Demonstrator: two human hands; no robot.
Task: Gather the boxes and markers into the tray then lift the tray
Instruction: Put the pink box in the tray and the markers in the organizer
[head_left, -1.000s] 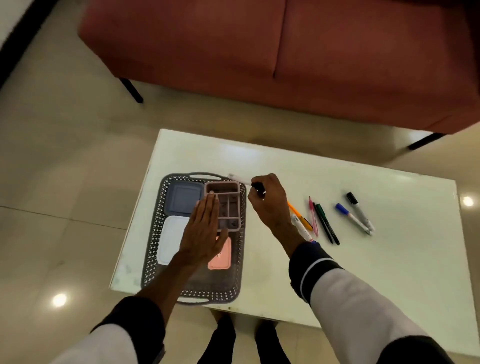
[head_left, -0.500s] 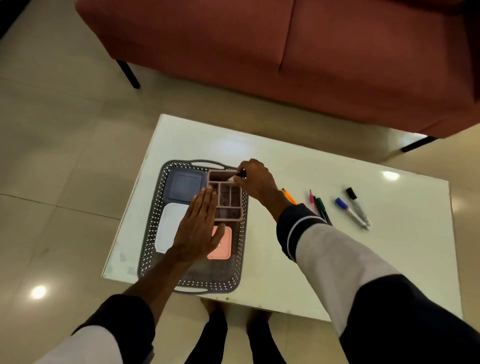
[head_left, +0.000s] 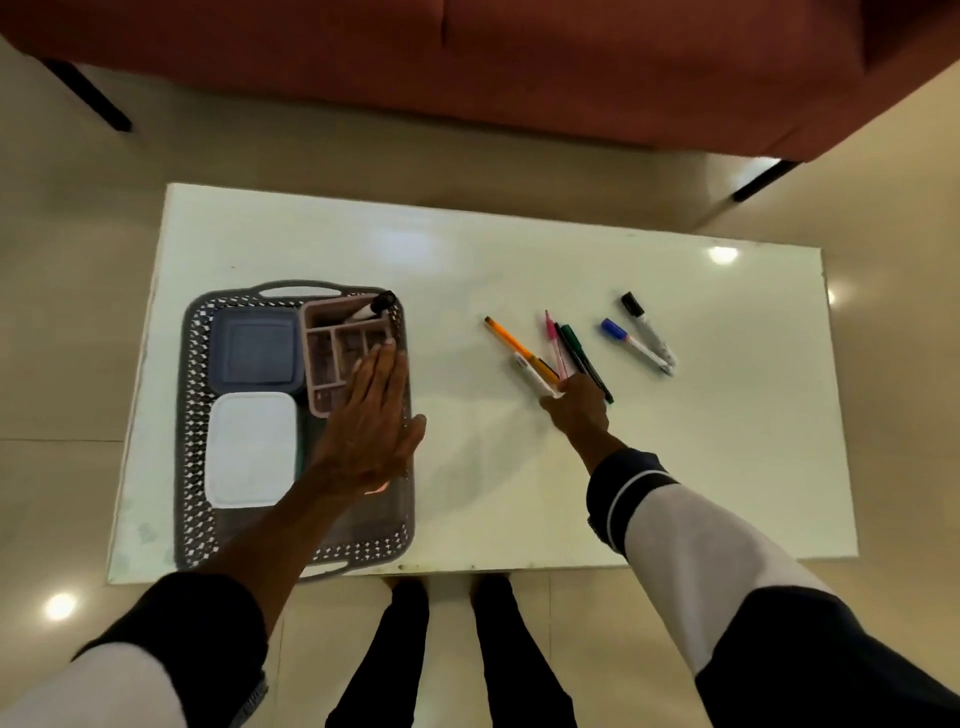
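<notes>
Flat and straight-fingered, my left hand (head_left: 371, 423) lay over the right side of the grey perforated tray (head_left: 193, 415), its fingertips resting on the pink divided organizer (head_left: 332, 338) and gripping nothing. My right hand (head_left: 576, 402) reached out to the loose pens on the white tabletop (head_left: 467, 270); its fingers were at the near ends of the cluster, touching the white marker (head_left: 532, 375), though I could not tell whether they had closed on it.

Inside the tray, a blue-grey lidded box (head_left: 255, 349) sat at the far left, a white lidded box (head_left: 252, 449) nearer me, and the organizer stood just right of the blue one. A black-capped marker (head_left: 373, 306) lay tilted in the organizer's far compartment. A sliver of a pink box (head_left: 382, 487) showed under my left palm.

On the tabletop, right of the tray, lay an orange pen (head_left: 511, 340), a pink pen (head_left: 553, 343) and a green pen (head_left: 582, 353) close together. Farther right, a blue-capped marker (head_left: 631, 343) and another black-capped marker (head_left: 647, 327) lay side by side. A red sofa (head_left: 519, 62) stood beyond the table.
</notes>
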